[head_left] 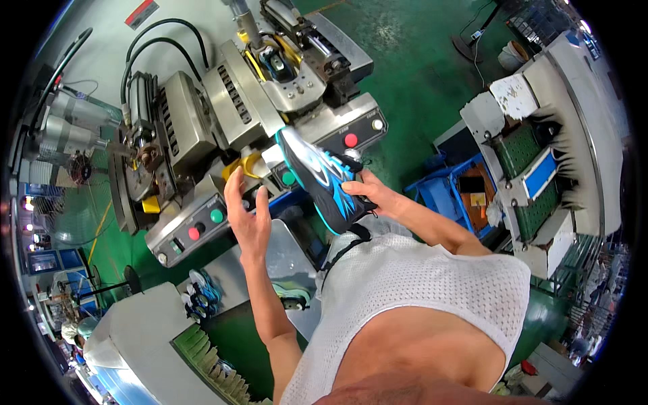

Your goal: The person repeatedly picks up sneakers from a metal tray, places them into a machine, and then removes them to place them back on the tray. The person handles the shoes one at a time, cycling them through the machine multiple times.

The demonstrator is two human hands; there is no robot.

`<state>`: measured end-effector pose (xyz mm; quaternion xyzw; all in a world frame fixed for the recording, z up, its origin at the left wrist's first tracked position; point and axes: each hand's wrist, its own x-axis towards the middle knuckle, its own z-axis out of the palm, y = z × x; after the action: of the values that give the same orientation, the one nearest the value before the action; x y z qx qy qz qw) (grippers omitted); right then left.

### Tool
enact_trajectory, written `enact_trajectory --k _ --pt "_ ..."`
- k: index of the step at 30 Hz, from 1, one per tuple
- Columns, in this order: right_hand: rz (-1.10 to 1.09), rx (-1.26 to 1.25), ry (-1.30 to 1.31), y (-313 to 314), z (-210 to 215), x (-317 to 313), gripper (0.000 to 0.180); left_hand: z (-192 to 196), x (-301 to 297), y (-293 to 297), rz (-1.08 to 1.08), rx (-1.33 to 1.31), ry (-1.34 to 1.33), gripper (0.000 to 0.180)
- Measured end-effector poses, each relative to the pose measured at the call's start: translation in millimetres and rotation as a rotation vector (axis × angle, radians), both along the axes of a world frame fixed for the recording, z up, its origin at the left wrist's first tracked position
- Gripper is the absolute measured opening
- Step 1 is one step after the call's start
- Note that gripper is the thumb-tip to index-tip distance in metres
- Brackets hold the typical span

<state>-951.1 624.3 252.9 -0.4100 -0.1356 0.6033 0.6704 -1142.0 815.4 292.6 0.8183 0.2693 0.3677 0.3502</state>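
Note:
A blue, black and white sports shoe [322,177] is tilted in front of me, its toe toward the machine [233,101]. My right hand [372,192] grips it near the heel, thumb on the blue side. My left hand [248,214] is off to the shoe's left, fingers apart and holding nothing. Just beyond those fingertips is a yellow part [244,167] of the machine. Another shoe [275,62] sits clamped in the machine's right station.
Control panels [192,229] with red and green buttons line the machine's front. Blue-and-white shoes [201,295] and a pale green shoe [293,297] lie by my left arm. A blue crate [439,199] and a bristle-edged conveyor [530,172] stand right.

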Motion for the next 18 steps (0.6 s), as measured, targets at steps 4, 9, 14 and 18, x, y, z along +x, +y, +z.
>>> enact_trajectory --k 4,9,14,18 --pt "-0.263 0.037 -0.003 3 0 50 0.074 -30 109 51 -0.120 -0.186 -0.003 0.047" --pt "-0.419 -0.191 0.012 -20 6 88 0.076 -71 248 148 -0.027 -0.288 0.060 0.056" --pt "-0.506 -0.221 0.029 -40 7 106 0.066 -140 358 238 0.206 -0.158 0.368 0.058" --pt "-0.563 -0.217 -0.015 -44 5 110 0.065 -196 378 254 0.272 -0.043 0.459 0.079"
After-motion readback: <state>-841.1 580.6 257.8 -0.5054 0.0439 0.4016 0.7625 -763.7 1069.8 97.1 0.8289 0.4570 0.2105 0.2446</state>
